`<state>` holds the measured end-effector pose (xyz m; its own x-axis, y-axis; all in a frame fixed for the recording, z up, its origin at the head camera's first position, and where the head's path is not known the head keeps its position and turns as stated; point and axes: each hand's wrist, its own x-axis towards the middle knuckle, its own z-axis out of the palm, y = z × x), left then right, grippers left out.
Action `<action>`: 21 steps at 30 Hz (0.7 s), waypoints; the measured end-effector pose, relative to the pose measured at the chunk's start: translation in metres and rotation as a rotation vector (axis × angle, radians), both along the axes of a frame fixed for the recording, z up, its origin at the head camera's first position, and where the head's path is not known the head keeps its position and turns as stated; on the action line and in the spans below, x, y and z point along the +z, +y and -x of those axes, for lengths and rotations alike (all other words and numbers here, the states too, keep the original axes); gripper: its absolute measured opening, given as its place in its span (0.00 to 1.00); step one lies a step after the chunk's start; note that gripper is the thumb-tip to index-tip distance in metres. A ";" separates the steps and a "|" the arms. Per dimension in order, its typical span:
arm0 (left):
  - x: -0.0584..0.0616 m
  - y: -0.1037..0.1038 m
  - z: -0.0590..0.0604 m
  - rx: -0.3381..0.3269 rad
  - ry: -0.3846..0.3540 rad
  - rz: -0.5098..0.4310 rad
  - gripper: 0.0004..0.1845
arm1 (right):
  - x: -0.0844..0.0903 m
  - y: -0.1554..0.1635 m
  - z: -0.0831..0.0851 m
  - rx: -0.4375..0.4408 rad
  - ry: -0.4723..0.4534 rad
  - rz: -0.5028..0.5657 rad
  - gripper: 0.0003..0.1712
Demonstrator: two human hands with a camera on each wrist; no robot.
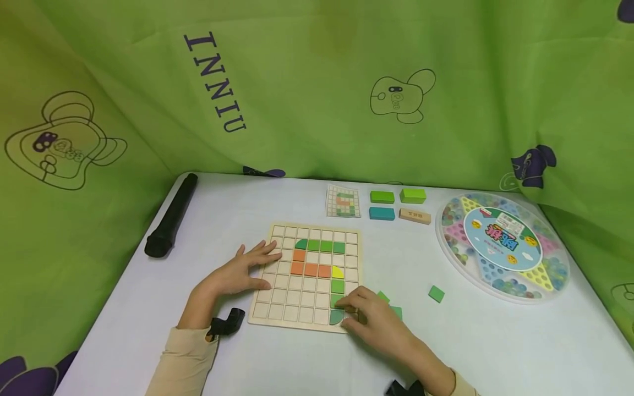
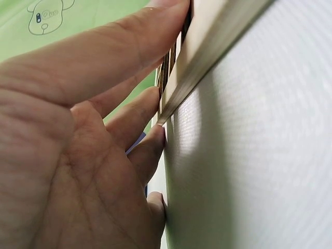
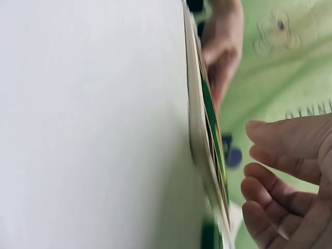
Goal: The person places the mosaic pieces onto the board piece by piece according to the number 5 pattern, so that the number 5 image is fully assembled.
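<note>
A wooden grid board (image 1: 277, 295) lies on the white table. Orange tiles (image 1: 311, 269), green tiles (image 1: 320, 246), a yellow tile (image 1: 338, 272) and a dark green rounded tile (image 1: 336, 317) sit in its cells. My left hand (image 1: 240, 269) rests at the board's left edge, fingers spread, thumb touching the rim; the left wrist view shows its fingers along the board's side (image 2: 194, 65). Over the lower right corner hovers my right hand (image 1: 373, 319), near the dark green tile. Its loosely bent fingers hold nothing in the right wrist view. Beside it, green tiles (image 1: 397, 312) are partly hidden.
Behind the board lie a pattern card (image 1: 343, 201), two green blocks (image 1: 382, 197), a teal block (image 1: 382, 214) and a printed wooden block (image 1: 415, 216). A round marble-game box (image 1: 502, 247) stands right, a loose green tile (image 1: 436, 294) before it. A black flashlight-shaped thing (image 1: 171, 217) lies left.
</note>
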<state>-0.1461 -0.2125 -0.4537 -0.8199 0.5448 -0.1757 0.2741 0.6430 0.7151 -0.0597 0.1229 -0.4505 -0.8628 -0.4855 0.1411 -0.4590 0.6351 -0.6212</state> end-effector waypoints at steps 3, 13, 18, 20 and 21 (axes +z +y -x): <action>0.000 0.000 0.000 0.003 0.000 0.000 0.39 | 0.004 0.019 0.002 -0.081 0.011 -0.012 0.18; 0.000 0.001 0.001 -0.013 0.016 0.000 0.39 | -0.002 0.081 -0.011 -0.234 -0.024 -0.139 0.20; -0.001 0.000 0.000 -0.011 0.015 -0.003 0.39 | 0.001 0.075 -0.011 -0.203 0.017 -0.103 0.18; -0.001 0.000 0.000 -0.013 0.012 -0.003 0.39 | 0.005 0.065 -0.009 -0.158 0.041 -0.061 0.18; -0.001 0.000 0.000 -0.014 0.010 -0.001 0.38 | 0.006 0.059 -0.008 -0.128 0.043 -0.038 0.18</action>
